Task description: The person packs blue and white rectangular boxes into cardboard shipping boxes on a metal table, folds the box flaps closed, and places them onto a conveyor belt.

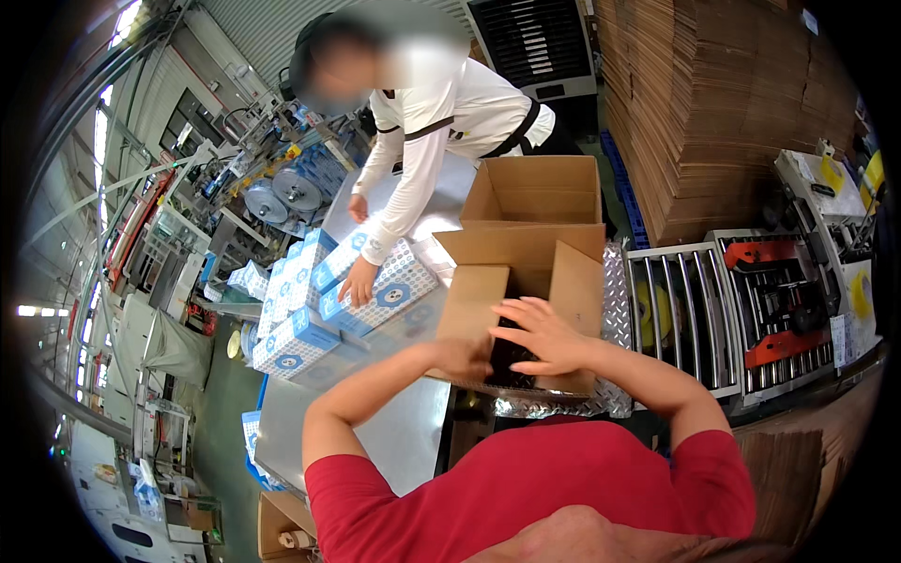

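Note:
An open brown cardboard box [526,253] stands on the metal table [404,432] with its flaps up. My right hand [544,338] lies flat over the near flap at the box's opening, fingers spread. My left hand [466,358] reaches to the box's near left side and is partly hidden by the flap. A co-worker in a white long-sleeved top leans over the table from the far side, one hand [358,280] resting on a blue-and-white packet [383,291].
Several blue-and-white packets [291,324] lie in rows on the table's left part. A roller conveyor [690,305] with a red-framed taping machine [784,310] stands at the right. Tall stacks of flat cardboard [713,103] rise behind it. Machinery fills the far left.

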The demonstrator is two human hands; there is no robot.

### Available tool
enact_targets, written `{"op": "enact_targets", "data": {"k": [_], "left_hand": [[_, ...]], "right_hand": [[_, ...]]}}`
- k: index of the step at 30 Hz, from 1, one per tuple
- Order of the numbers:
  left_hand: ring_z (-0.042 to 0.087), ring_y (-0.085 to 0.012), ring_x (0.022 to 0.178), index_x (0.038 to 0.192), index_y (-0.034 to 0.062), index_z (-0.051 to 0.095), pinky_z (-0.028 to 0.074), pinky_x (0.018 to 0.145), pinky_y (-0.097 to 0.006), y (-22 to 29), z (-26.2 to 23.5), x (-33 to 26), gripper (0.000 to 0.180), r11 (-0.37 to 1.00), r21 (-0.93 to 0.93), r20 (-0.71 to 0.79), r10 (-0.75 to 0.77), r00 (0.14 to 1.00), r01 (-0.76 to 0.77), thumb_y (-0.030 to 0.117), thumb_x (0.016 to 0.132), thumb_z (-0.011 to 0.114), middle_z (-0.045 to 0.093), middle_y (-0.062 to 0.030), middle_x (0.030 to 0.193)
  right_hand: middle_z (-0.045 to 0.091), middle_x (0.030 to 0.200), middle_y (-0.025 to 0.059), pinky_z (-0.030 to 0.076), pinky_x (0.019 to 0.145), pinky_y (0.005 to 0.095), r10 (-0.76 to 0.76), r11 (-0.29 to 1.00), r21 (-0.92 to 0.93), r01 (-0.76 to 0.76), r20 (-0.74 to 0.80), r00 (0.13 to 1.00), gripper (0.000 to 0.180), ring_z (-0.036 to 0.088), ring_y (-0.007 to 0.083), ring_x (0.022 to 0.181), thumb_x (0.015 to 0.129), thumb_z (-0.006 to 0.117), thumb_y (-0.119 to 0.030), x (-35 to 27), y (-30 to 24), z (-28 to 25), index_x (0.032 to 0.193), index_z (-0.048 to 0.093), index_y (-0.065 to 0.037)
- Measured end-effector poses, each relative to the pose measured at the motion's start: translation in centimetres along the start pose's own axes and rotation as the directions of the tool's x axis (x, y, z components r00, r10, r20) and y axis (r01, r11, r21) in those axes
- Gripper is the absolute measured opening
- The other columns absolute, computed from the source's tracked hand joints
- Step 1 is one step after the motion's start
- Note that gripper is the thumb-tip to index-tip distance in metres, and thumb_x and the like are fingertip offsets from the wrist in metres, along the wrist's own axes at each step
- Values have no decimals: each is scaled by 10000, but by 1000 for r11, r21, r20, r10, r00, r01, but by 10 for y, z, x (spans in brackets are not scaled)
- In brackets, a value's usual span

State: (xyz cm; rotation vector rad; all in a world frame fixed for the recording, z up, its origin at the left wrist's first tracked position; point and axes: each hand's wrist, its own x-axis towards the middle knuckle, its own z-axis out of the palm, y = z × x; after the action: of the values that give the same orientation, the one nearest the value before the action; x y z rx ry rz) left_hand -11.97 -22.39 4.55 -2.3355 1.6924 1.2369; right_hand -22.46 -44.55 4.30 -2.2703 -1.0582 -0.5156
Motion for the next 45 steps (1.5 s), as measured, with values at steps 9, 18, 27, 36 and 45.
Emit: {"op": "enact_targets", "data": {"k": [9, 18, 27, 36, 45], "left_hand": [[355, -353, 1266, 1388, 67, 300, 319, 1018, -401, -7, -35, -70, 948, 949, -146, -182, -305, 935, 281, 563, 679, 688, 368, -180, 1388], [277, -309, 1319, 1438, 92, 132, 308, 1043, -428, -143, 69, 67, 921, 439, -737, -666, -604, 438, -514, 531, 770, 591, 160, -162, 1472], [399, -276, 1228, 1386, -9, 261, 345, 1011, -365, -120, 278, 210, 787, -198, -978, 71, -613, 787, -66, 586, 881, 369, 399, -175, 1352], [592, -188, 944, 1426, 57, 89, 532, 735, -311, 119, 9, 48, 664, 149, -801, -591, -43, 806, -580, -36, 862, 427, 448, -108, 1269], [498, -329, 1119, 1381, 2, 230, 395, 925, -424, 198, 34, 159, 668, 841, -110, -644, 345, 683, -529, 212, 842, 564, 491, -222, 1211]], "right_hand": [[353, 1395, 92, 218, 1061, 527, -94, 970, -168, 176, 410, 907, 556, 296, 304, 1303, 740, 668, -327, 27, 75, 42, 1244, 503, -159], [576, 1031, 206, 415, 856, 460, 751, 631, -363, -685, 67, 657, 418, 545, 352, 976, 817, 524, -414, -9, 45, -38, 960, 591, -27], [392, 1372, 181, 314, 1018, 366, 955, 140, 156, -978, -281, 92, 601, 398, 316, 1238, 919, 372, -449, -332, 116, -63, 1341, 379, -21], [261, 1460, 114, 249, 1057, 441, 902, -288, 914, -287, 360, 240, 747, 263, 283, 1331, 883, 358, -604, -411, 74, -29, 1427, 232, -108], [185, 1460, 225, 203, 1082, 363, 876, 461, 483, -745, -112, 469, 801, 191, 293, 1362, 834, 545, -156, -215, 23, -52, 1439, 36, -27]]}}
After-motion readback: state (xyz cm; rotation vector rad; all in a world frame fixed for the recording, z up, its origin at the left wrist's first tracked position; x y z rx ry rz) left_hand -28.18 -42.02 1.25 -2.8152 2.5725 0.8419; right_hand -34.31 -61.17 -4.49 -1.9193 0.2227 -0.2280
